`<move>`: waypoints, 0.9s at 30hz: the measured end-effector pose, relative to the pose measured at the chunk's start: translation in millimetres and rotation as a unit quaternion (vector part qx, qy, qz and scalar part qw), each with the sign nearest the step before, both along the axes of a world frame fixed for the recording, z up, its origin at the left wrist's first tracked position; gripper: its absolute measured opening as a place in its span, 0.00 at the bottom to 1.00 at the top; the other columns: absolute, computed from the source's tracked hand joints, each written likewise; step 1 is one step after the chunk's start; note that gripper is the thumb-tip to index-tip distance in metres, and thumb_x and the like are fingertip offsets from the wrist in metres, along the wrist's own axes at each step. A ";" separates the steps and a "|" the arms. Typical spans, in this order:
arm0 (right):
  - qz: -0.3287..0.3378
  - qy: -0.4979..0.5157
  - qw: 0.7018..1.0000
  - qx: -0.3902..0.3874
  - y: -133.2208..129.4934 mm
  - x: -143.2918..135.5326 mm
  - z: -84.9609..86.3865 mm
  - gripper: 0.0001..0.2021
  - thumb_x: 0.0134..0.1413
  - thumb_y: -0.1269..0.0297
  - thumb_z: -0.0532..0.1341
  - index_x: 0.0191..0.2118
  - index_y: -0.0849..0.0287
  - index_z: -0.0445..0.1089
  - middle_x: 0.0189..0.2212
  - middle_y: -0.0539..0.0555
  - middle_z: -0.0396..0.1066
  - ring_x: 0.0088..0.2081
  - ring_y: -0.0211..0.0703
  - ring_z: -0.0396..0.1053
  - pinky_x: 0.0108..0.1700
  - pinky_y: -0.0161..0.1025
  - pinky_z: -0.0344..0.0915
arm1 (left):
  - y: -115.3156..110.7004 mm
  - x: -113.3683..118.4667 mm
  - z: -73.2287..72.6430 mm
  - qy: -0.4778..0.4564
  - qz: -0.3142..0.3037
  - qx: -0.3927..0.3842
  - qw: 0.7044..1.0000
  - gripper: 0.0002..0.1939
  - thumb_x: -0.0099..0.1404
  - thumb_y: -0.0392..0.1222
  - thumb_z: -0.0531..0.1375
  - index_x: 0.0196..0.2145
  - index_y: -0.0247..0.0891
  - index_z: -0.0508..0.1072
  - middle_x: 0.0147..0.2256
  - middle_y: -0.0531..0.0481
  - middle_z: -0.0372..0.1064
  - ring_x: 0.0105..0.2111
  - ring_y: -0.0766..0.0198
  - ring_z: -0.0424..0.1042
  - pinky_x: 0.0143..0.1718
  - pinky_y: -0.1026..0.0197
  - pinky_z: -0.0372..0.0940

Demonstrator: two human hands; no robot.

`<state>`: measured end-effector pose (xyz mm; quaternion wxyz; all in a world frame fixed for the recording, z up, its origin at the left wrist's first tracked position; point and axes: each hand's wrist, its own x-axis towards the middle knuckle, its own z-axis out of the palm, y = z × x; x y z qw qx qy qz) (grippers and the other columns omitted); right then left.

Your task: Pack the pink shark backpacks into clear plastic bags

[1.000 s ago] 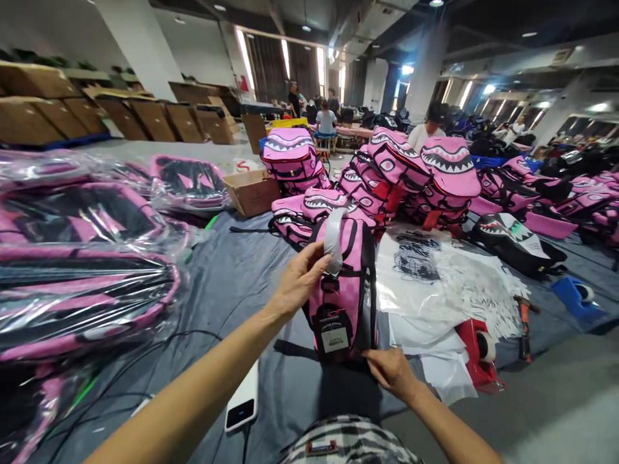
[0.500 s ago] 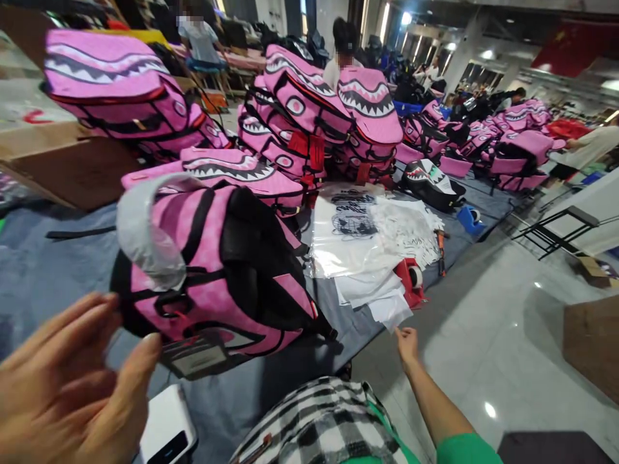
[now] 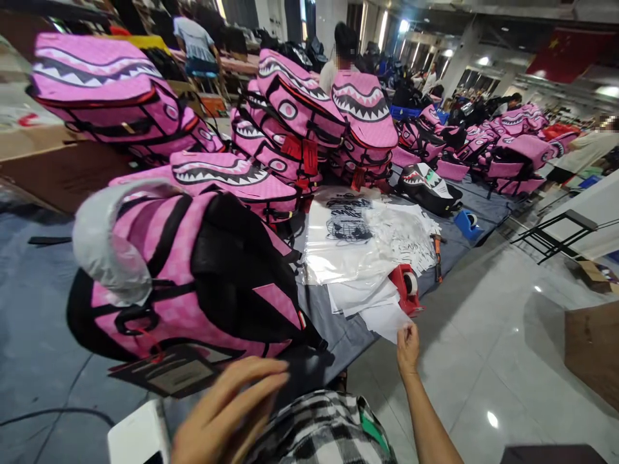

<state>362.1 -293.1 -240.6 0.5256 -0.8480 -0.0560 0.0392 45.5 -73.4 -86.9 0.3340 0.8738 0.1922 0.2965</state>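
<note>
A pink and black backpack [image 3: 176,248] lies on the cloth-covered table, with grey wrapping [image 3: 99,248] around its handle. A dark hang tag [image 3: 169,374] dangles off its near side. My left hand [image 3: 232,409] hovers just in front of the backpack, fingers stretched out and holding nothing. At the table's edge, my right hand [image 3: 409,345] pinches the corner of a white paper sheet [image 3: 384,320]. More white sheets lie beneath it. Close by stands a red tape dispenser [image 3: 403,293], beside a clear plastic bag [image 3: 333,248] with black print.
Pink shark-mouth backpacks [image 3: 290,96] are stacked along the table's far side. A white device [image 3: 138,435] is near my left hand. Beyond the paper slips are an orange-handled tool [image 3: 438,258], a black pouch [image 3: 428,187] and a blue tape dispenser [image 3: 467,223]. Other people work behind.
My left hand has moved right, from the backpack's left side to in front of it. My right hand has stayed by the sheet's corner. The view has shifted slightly.
</note>
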 end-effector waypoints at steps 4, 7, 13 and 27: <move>0.369 -0.014 0.929 0.015 27.6 -21.4 81.0 0.11 0.47 0.55 0.59 0.26 0.54 0.59 0.28 0.50 0.67 0.33 0.42 0.64 0.39 0.38 0.63 | -11.5 70.5 10.3 0.053 -0.201 -0.083 0.975 0.35 0.66 0.48 0.63 0.68 0.52 0.57 0.65 0.45 0.61 0.63 0.54 0.63 0.63 0.51 0.62; 0.566 0.036 0.823 0.025 49.6 -44.2 137.7 0.11 0.52 0.55 0.58 0.27 0.55 0.57 0.25 0.47 0.64 0.28 0.38 0.59 0.32 0.34 0.58 | -12.8 100.2 1.3 0.055 -0.234 -0.186 0.953 0.56 0.50 0.57 0.73 0.70 0.42 0.53 0.66 0.38 0.58 0.65 0.44 0.57 0.66 0.43 0.53; 0.544 0.016 0.839 -0.001 72.5 -63.0 181.5 0.10 0.54 0.56 0.60 0.30 0.57 0.64 0.25 0.47 0.63 0.29 0.37 0.60 0.31 0.32 0.58 | -16.9 92.1 -11.8 0.010 -0.083 -0.477 0.875 0.27 0.50 0.64 0.70 0.29 0.34 0.76 0.25 0.53 0.69 0.26 0.64 0.66 0.30 0.64 0.61; 0.518 -0.105 0.846 0.072 121.6 -135.8 175.8 0.20 0.63 0.45 0.58 0.33 0.55 0.76 0.20 0.50 0.68 0.21 0.38 0.63 0.24 0.33 0.63 | 8.8 -10.1 5.0 -0.183 0.303 0.012 0.935 0.11 0.69 0.47 0.61 0.47 0.44 0.76 0.43 0.47 0.74 0.44 0.57 0.72 0.49 0.55 0.66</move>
